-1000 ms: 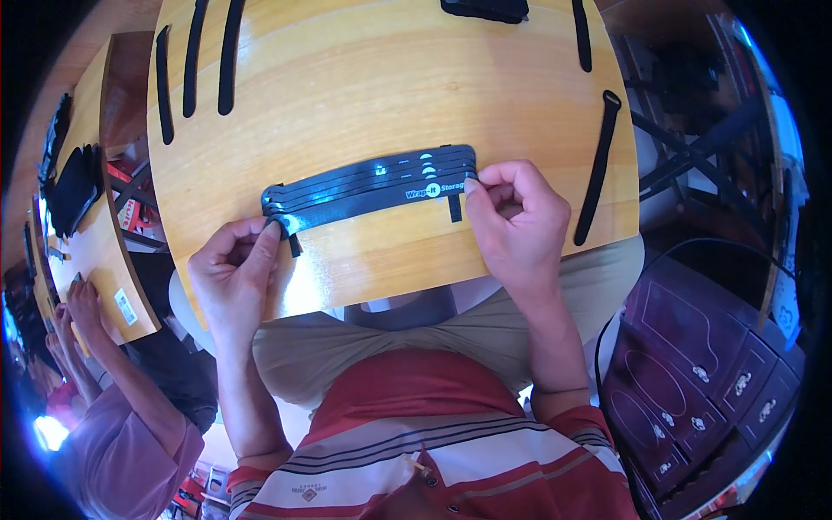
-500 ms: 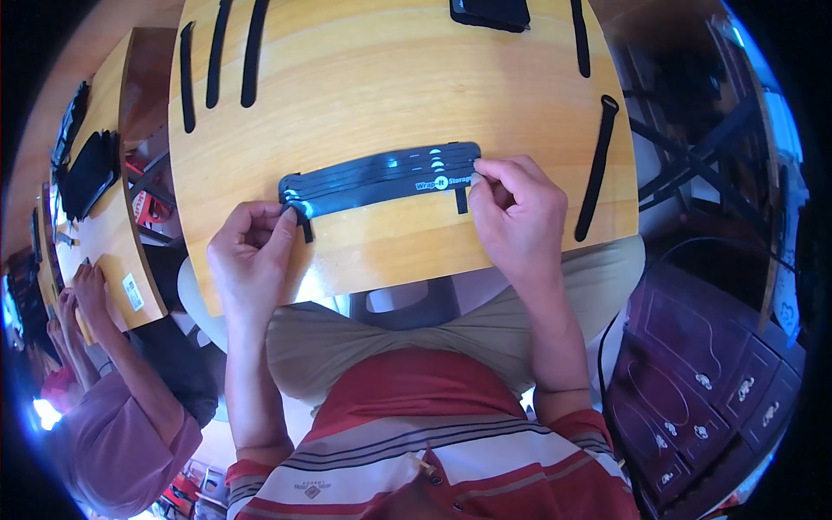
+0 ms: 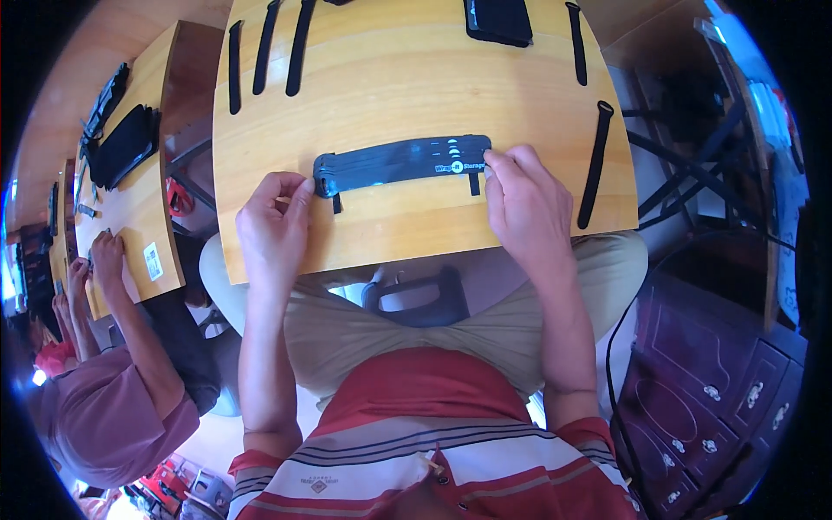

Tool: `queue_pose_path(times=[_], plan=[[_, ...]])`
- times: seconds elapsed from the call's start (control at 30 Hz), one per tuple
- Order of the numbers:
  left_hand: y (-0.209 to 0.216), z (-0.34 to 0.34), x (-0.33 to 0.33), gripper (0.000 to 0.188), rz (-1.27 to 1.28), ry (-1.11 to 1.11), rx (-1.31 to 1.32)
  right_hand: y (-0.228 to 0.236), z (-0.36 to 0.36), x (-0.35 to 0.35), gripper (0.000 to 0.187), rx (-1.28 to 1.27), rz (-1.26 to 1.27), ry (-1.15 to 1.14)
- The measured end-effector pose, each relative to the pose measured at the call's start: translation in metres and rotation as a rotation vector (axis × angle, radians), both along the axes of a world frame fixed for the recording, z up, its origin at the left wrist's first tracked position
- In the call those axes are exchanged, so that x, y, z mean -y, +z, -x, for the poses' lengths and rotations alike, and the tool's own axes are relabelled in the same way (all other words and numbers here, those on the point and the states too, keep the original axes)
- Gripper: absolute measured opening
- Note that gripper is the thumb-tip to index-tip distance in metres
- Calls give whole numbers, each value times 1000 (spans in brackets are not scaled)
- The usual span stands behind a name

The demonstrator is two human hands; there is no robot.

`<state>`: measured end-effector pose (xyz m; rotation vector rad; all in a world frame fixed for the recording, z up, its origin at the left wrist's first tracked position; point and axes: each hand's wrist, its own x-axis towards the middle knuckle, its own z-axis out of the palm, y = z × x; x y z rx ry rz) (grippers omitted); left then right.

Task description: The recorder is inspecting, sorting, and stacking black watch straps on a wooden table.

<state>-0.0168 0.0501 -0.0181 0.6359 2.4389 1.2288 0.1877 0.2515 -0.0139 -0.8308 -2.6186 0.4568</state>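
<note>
A stack of black hook-and-loop straps (image 3: pixel 394 165) with pale printing near its right end lies across the table in front of me. My left hand (image 3: pixel 276 221) is closed in a pinch at the stack's left end, thumb and forefinger against its edge. At the opposite end, my right hand (image 3: pixel 530 199) pinches the corner beside the printing. Two short black tabs, a left one (image 3: pixel 337 204) and a right one (image 3: pixel 474 184), stick out below the stack. The wooden table (image 3: pixel 407 230) bears all of this.
Single black straps lie at the far left (image 3: pixel 261 52) and on the right (image 3: pixel 595 165). A flat black pile (image 3: pixel 498 21) sits at the far edge. Leftward, a co-worker (image 3: pixel 121 407) works at another table (image 3: pixel 130 217). A dark red cabinet (image 3: pixel 693 373) stands at right.
The view has shifted, so the table and hands appear farther right. The strap stack lies a little flatter and its layers look more closely aligned. Both hands stay at its ends.
</note>
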Motion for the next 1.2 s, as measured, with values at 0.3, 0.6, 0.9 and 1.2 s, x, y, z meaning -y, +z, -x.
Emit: queue_pose_path(times=[0.3, 0.6, 0.9, 1.2], plan=[[-1, -48, -28, 52, 190, -628, -823, -1, 21, 33, 37, 19, -211, 206], [0, -33, 4, 61, 290, -632, -792, -11, 16, 37, 52, 122, -79, 320], [9, -6, 18, 48, 136, -403, -569, -13, 6, 32, 54, 131, -51, 308], [-4, 70, -64, 37, 258, -147, -829, -9, -19, 76, 42, -297, -125, 505]])
